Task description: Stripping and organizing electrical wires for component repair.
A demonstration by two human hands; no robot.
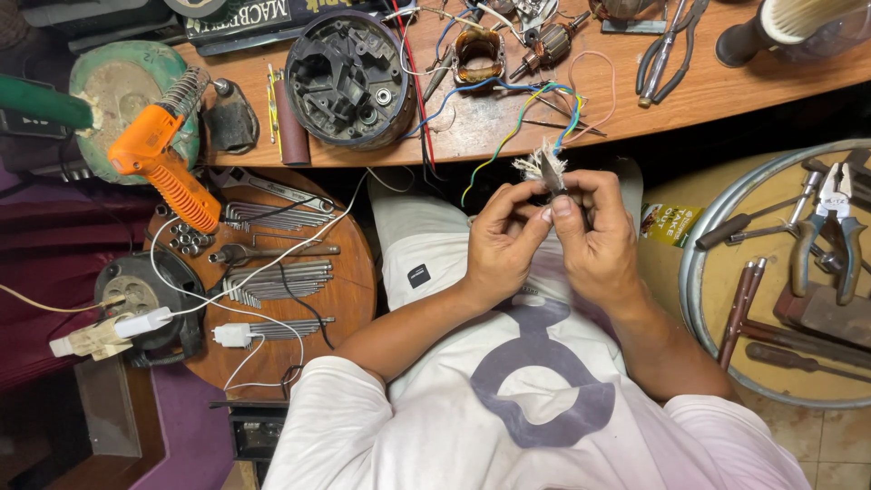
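Observation:
My left hand (pixel 502 243) and my right hand (pixel 594 238) meet in front of my chest, both pinching a small frayed white sleeve (pixel 543 167) at the end of a bundle of coloured wires (pixel 522 118). The blue, yellow and green wires run up from my fingers to the wooden workbench (pixel 708 91). They lead toward a copper-wound stator (pixel 479 54) and a motor armature (pixel 544 45) lying there. A round black plastic motor housing (pixel 352 80) sits on the bench left of the wires.
An orange hot-air gun (pixel 163 163) rests at the left above a round wooden tray (pixel 349 272) of hex keys and wrenches. A round metal tray (pixel 699 281) at the right holds pliers (pixel 830 231) and screwdrivers. More pliers (pixel 667 50) lie on the bench.

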